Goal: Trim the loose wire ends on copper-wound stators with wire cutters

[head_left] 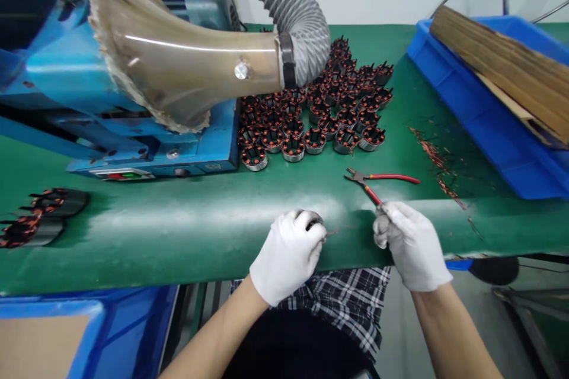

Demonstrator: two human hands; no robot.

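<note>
My left hand [288, 254], in a white glove, is closed around a small wound stator [312, 220] at the near edge of the green table [186, 225]; only its dark top shows. My right hand [411, 243], also gloved, is pinched next to it, its fingertips close to thin copper wire ends sticking out of the stator. Just above that hand lie red-handled cutters [377, 180] with jaws pointing left; one handle tip reaches my right fingers. Whether the right hand grips the wire or the handle is unclear.
Several more stators [320, 112] stand grouped at mid table. A blue machine [133, 124] with a clear suction hood [178, 65] and grey hose fills the left. Two stators [40, 216] lie at far left. A blue bin [489, 112] holds cardboard at right; copper scraps [438, 166] beside it.
</note>
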